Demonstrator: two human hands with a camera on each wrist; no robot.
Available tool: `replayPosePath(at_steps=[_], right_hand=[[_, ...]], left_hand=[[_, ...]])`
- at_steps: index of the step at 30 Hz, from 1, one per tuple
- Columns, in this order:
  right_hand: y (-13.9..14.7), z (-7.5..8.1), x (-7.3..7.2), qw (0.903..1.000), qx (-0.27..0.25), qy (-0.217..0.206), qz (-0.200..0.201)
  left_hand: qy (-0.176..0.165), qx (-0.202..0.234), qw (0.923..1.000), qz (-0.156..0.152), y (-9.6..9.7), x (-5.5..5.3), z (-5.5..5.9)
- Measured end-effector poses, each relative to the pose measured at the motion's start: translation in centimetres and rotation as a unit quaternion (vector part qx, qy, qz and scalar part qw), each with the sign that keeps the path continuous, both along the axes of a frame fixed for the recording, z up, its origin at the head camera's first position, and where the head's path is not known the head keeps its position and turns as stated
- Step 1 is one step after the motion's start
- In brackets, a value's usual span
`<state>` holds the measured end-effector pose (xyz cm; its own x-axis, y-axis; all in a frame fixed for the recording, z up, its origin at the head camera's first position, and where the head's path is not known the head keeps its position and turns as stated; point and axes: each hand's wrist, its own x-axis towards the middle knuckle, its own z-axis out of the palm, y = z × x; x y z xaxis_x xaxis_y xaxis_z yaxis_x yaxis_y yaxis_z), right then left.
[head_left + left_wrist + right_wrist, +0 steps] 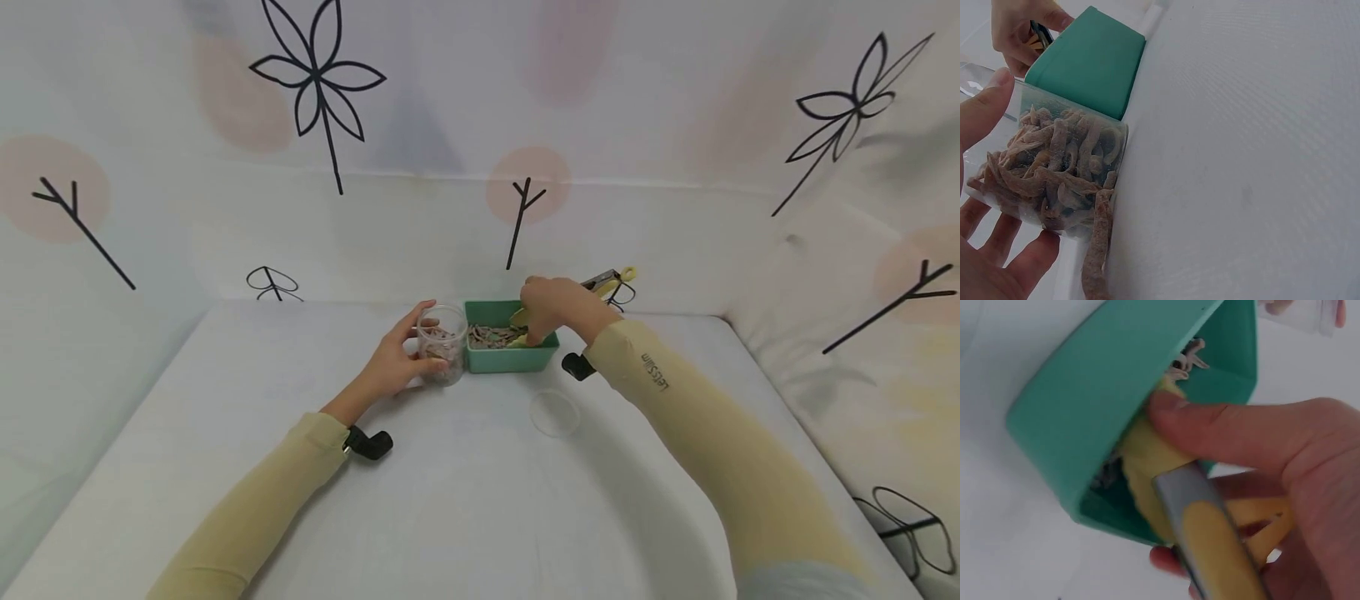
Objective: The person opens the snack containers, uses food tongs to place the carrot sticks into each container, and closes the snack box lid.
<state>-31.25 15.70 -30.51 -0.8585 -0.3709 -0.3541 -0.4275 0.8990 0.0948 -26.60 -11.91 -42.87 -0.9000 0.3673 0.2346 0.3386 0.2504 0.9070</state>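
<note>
Tongs (600,282) pinched in right hand (555,304), tips down among brown strips (489,337) in green box (510,362); cannot tell whether tips grip any. Left hand (390,363) curls round clear jar (442,354), just beside box. Best judged: brace jar, squeeze low, lift tips over rim before swinging sideways. Back edge of white table (420,517) close behind; more room in front, past clear lid (555,414)

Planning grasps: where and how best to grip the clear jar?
Clear jar: probably round its side wall, from the left. It is cylindrical, open top up, with the green box close on its right. The left hand grips it there.
</note>
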Motion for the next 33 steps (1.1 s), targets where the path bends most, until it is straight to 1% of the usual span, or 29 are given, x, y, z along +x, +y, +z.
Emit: replayPosePath(at_steps=[3,6,9,11,16,19,23,29,31,33], right_hand=[[-0.5,-0.8,-0.3,0.9989,-0.042,-0.019,0.002],[-0.7,-1.6,-0.5,0.996,-0.081,-0.028,0.026],[-0.6,-2.3,-0.6,0.993,-0.099,-0.016,0.062],[-0.4,-2.7,-0.7,0.9899,-0.119,-0.004,0.077],[0.4,-4.2,-1.0,0.9811,-0.169,0.017,0.094],[0.8,-4.8,-1.0,0.9789,-0.173,0.031,0.104],[0.9,-5.1,-0.9,0.977,-0.183,0.039,0.102],[0.9,-5.5,-0.8,0.9717,-0.222,0.037,0.073],[0.9,-5.6,-0.6,0.9708,-0.228,0.038,0.063],[0.9,-5.7,-0.5,0.9709,-0.228,0.039,0.062]], left_hand=[[0.004,-0.001,1.0,0.0,-0.1,0.0,0.0],[0.004,-0.001,1.0,0.0,0.1,0.0,-0.1],[0.005,-0.001,1.0,-0.001,0.2,0.0,0.0],[0.008,0.001,1.0,0.0,0.2,0.0,0.0],[0.007,0.006,1.0,0.003,0.0,-0.1,0.1],[0.005,0.002,1.0,0.002,-0.1,-0.1,0.1],[0.002,0.001,1.0,0.0,-0.1,-0.1,0.1],[0.001,0.005,1.0,0.001,-0.2,-0.1,0.0],[0.002,0.005,1.0,-0.001,-0.2,-0.2,0.0],[0.003,0.004,1.0,-0.004,-0.1,-0.2,0.0]])
